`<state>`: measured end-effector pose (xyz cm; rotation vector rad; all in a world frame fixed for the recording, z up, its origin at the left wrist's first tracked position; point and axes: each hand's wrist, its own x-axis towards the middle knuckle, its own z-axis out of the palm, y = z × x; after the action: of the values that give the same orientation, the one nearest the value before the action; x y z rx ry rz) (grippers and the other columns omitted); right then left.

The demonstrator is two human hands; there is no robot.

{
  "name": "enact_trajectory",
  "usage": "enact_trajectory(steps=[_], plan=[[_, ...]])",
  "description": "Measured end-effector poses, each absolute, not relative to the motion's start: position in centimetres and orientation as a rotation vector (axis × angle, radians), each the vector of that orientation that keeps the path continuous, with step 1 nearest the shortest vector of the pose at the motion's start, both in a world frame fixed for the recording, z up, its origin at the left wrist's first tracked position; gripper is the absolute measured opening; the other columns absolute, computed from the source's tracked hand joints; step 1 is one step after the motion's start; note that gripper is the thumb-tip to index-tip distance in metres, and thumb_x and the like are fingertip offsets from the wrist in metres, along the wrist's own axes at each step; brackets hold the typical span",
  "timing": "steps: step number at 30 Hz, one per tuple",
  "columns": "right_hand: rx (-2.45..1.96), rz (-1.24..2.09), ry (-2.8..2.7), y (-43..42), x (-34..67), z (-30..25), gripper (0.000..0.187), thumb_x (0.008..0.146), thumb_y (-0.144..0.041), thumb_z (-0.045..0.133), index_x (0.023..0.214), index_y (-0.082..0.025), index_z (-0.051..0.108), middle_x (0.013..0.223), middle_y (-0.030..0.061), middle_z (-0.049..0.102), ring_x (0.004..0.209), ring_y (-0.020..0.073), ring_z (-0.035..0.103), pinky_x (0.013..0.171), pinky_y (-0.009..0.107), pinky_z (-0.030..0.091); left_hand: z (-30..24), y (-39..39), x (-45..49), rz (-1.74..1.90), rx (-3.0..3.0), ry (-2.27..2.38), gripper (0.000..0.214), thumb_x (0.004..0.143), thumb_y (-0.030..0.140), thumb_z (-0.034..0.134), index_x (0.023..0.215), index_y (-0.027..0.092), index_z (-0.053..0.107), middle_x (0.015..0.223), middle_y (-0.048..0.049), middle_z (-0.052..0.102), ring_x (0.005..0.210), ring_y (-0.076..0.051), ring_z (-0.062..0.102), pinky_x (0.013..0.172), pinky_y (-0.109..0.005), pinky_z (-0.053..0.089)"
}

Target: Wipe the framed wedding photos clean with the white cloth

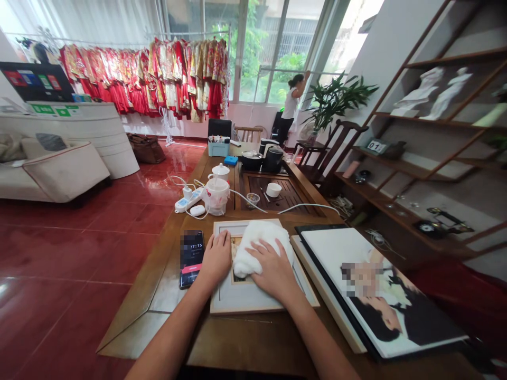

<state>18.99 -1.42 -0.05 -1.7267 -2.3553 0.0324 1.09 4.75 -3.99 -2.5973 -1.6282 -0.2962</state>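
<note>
A framed picture (257,303) with a pale wooden edge and a wide white border lies flat on the wooden table before me. My left hand (217,257) lies flat on its left border, fingers stretched forward. A bulky, bunched white cloth (263,235) covers most of the picture's middle. Over the cloth's lower right part rests my right hand (273,266), fingers spread on top and not wrapped round it. Just left of my left hand is a phone (192,258) with its screen lit. Most of the central picture is hidden under the cloth and right hand.
At right lies a stack of frames with a large photo print (356,248) on top. A pink-white cup (217,196), power strip (189,200) and cables stand beyond the frame. Farther back is a tea tray (285,203). A person (291,105) stands by the window.
</note>
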Motion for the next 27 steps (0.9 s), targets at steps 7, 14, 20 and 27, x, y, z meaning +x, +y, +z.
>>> enact_trajectory(steps=[7, 14, 20, 27], plan=[[-1.683, 0.150, -2.411, -4.9, 20.2, 0.8, 0.047, 0.076, -0.032, 0.055, 0.123, -0.032, 0.059, 0.133, 0.0012, 0.057, 0.130, 0.0258, 0.041, 0.114, 0.049, 0.003, -4.0, 4.7, 1.1, -0.308, -2.608, -1.633, 0.051, 0.091, 0.014, 0.034, 0.142, 0.009, 0.038, 0.149, -0.0152, 0.037, 0.137, -0.022, 0.035, 0.114, -0.039, 0.025], [-1.733, 0.007, -2.358, -1.0, 20.5, 0.2, 0.053, 0.077, -0.036, 0.058, 0.129, -0.029, 0.055, 0.138, 0.0045, 0.053, 0.131, 0.0282, 0.039, 0.113, 0.052, 0.003, -4.0, 4.7, 1.1, -0.281, -2.609, -1.643, 0.050, 0.093, 0.015, 0.031, 0.142, 0.008, 0.038, 0.149, -0.0144, 0.036, 0.137, -0.021, 0.035, 0.115, -0.038, 0.023], [-1.702, -0.036, -2.340, -2.0, 20.5, -0.4, 0.052, 0.077, -0.038, 0.060, 0.127, -0.028, 0.056, 0.134, 0.0056, 0.057, 0.129, 0.0284, 0.041, 0.113, 0.052, 0.003, -4.1, 4.8, 1.0, -0.272, -2.612, -1.644, 0.050, 0.092, 0.015, 0.032, 0.142, 0.009, 0.037, 0.150, -0.0140, 0.036, 0.138, -0.021, 0.034, 0.115, -0.038, 0.023], [-1.609, 0.070, -2.466, -2.9, 21.8, 1.4, 0.053, 0.076, -0.026, 0.056, 0.129, -0.030, 0.054, 0.133, 0.0028, 0.057, 0.126, 0.0259, 0.044, 0.113, 0.050, 0.012, -4.2, 4.9, 1.1, -0.321, -2.615, -1.639, 0.050, 0.092, 0.014, 0.032, 0.142, 0.008, 0.038, 0.149, -0.0154, 0.037, 0.137, -0.022, 0.035, 0.115, -0.039, 0.023]])
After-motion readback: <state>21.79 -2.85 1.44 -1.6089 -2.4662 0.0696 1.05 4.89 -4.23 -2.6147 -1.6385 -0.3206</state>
